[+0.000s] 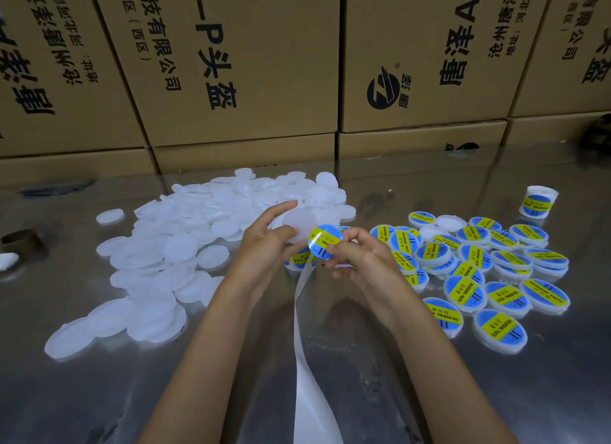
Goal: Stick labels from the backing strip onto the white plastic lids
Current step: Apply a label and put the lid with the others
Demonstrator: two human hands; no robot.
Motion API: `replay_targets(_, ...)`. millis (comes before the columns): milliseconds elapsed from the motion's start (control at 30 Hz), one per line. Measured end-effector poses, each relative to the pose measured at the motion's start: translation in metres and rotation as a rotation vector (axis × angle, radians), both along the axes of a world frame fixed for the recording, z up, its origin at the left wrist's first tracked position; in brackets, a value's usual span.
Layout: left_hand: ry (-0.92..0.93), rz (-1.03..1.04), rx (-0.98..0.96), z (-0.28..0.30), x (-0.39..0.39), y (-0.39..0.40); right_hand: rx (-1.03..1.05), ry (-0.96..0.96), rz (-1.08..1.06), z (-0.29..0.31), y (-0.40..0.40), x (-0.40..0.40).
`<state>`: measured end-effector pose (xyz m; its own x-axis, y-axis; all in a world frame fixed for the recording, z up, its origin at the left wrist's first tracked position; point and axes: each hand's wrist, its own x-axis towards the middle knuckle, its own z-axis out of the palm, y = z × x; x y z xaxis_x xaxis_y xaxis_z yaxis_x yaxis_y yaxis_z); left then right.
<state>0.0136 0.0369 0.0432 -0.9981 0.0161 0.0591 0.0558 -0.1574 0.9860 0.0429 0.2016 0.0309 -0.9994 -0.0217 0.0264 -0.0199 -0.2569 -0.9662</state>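
Note:
My left hand point(269, 242) holds a bare white plastic lid point(299, 224) up above the table, thumb and fingers around its edge. Just right of it, my right hand point(358, 255) pinches a round blue and yellow label point(324, 242), which overlaps the lid's lower right edge. The white backing strip point(305, 344) hangs from under my hands and runs down toward the bottom of the view. A large heap of unlabelled white lids point(185, 245) lies to the left. Several labelled lids point(479, 268) lie spread out to the right.
The shiny metal table point(363, 361) reflects the scene. Stacked cardboard boxes point(244, 63) wall off the back. A roll of labels point(539, 201) stands at the far right. A brown tape core point(20, 242) sits at the left edge.

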Motion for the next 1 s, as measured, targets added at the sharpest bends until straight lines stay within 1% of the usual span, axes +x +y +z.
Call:
replay_targets(67,-0.007,-0.08,-0.01,0.001,0.002,0.004,-0.032,0.025,-0.065,0.0,-0.001,-0.001)
replay_targets(167,-0.008,-0.186,-0.008,0.002,0.005,0.011,-0.014,0.078,-0.169,-0.001,-0.003,-0.002)
replay_targets(267,-0.001,-0.23,-0.016,0.003,0.007,0.015,0.007,0.117,-0.224,-0.003,-0.004,-0.003)
replay_targets(467,0.035,-0.242,-0.016,0.004,0.009,0.02,0.062,0.139,-0.267,-0.005,-0.003,-0.004)
replay_targets(600,0.038,-0.244,-0.035,0.002,0.009,0.021,0.058,0.146,-0.283,-0.005,-0.004,-0.005)
replay_targets(1000,0.101,-0.214,-0.159,0.001,0.012,0.023,0.118,0.163,-0.314,-0.012,-0.004,-0.01)
